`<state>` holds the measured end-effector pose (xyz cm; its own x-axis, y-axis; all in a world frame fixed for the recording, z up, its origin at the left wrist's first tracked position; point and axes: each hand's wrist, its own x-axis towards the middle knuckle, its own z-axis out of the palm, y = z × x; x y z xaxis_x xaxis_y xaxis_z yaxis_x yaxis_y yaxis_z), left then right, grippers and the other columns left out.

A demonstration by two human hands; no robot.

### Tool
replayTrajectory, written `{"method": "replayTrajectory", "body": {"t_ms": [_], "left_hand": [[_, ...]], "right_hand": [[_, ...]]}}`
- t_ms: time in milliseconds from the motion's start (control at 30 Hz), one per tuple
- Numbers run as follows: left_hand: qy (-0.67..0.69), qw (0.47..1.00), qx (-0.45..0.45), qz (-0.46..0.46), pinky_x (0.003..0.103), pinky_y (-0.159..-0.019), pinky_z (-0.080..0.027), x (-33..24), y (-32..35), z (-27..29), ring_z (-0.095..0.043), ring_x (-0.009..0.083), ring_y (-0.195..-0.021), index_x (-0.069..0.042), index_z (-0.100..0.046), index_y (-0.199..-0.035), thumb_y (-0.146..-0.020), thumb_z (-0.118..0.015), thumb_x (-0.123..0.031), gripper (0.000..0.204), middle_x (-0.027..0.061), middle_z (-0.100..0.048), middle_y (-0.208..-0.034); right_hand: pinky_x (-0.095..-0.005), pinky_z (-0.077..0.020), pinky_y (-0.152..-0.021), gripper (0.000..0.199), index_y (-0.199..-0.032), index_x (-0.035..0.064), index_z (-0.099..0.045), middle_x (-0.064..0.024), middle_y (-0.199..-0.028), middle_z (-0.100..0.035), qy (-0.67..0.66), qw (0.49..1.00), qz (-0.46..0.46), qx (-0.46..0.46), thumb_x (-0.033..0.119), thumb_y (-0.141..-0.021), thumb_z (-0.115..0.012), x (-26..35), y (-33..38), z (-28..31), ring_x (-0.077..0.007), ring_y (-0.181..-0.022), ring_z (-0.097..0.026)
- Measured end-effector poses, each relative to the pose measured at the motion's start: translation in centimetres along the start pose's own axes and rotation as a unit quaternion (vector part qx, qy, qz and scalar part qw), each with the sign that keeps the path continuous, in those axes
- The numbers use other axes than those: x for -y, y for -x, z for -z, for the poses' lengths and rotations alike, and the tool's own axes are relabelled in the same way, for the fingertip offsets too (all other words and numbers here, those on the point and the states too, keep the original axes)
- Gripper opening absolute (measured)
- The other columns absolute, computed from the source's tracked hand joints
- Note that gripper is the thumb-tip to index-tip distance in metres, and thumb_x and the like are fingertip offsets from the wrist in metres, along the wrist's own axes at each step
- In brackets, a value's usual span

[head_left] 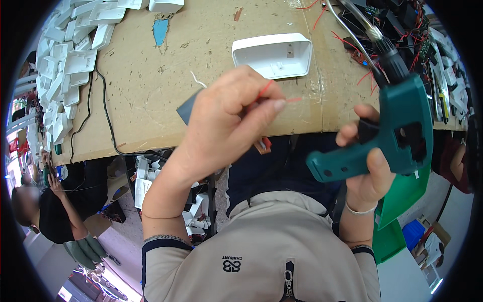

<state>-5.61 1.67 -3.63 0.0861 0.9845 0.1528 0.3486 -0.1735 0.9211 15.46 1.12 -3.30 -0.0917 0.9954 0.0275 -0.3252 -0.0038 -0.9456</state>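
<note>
two hands up over the table edge [151,136]. my left hand [226,118] pinches a thin red wire [265,89] between thumb and fingers, its free end pointing right. my right hand [370,173] is wrapped round the grip of a teal electric screwdriver [397,126], long axis running up and slightly left, nose away from me. white plastic housing [274,54] lies just beyond on the table.

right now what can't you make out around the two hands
- Head view: the left hand covers most of the grey part behind it, so its shape is unclear.
- The red wire pinched in the fingertips is too thin to trace; its far end is lost.
- The teal power screwdriver in the right hand points away; its tip is lost among the clutter of wires at the top edge.
</note>
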Motion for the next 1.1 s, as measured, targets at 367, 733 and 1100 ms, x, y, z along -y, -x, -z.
{"method": "replayTrajectory", "body": {"t_ms": [367,733,1100], "left_hand": [[-0.285,0.934,-0.1,-0.191,0.031,-0.062,-0.041,0.8,-2.0,-1.0,-0.053,0.0205,-0.072,-0.002,-0.062,-0.074,-0.067,-0.066,-0.005,0.009,0.0079,-0.053,-0.082],[-0.264,0.952,-0.079,-0.137,0.032,-0.072,-0.043,0.6,-4.4,-1.5,-0.056,0.024,-0.083,0.005,-0.061,-0.071,-0.069,-0.06,-0.004,0.009,0.0122,-0.056,-0.094],[-0.128,0.765,-0.258,-0.577,0.035,-0.065,-0.04,5.1,-8.9,-2.3,-0.051,0.0289,-0.076,0.002,-0.057,-0.067,-0.063,-0.062,0.0,0.006,0.0134,-0.054,-0.084]], "right_hand": [[-0.0249,-0.0495,-0.053,0.07,-0.115,-0.0094,-0.04,-0.0217,-0.098,-0.054,0.078,0.996,-0.044,-0.017,0.028,-0.068,-0.074,1.8,3.6,4.2,-0.02,-0.067,-0.058],[-0.0241,-0.0478,-0.05,0.07,-0.107,-0.0092,-0.047,-0.0202,-0.095,-0.058,0.137,0.978,-0.143,-0.061,0.035,-0.062,-0.078,2.6,5.5,2.8,-0.0177,-0.061,-0.059],[-0.0235,-0.0471,-0.05,0.072,-0.109,-0.008,-0.048,-0.0196,-0.094,-0.058,0.153,0.972,-0.167,-0.066,0.038,-0.062,-0.077,2.3,5.1,1.7,-0.0168,-0.061,-0.059]]}}
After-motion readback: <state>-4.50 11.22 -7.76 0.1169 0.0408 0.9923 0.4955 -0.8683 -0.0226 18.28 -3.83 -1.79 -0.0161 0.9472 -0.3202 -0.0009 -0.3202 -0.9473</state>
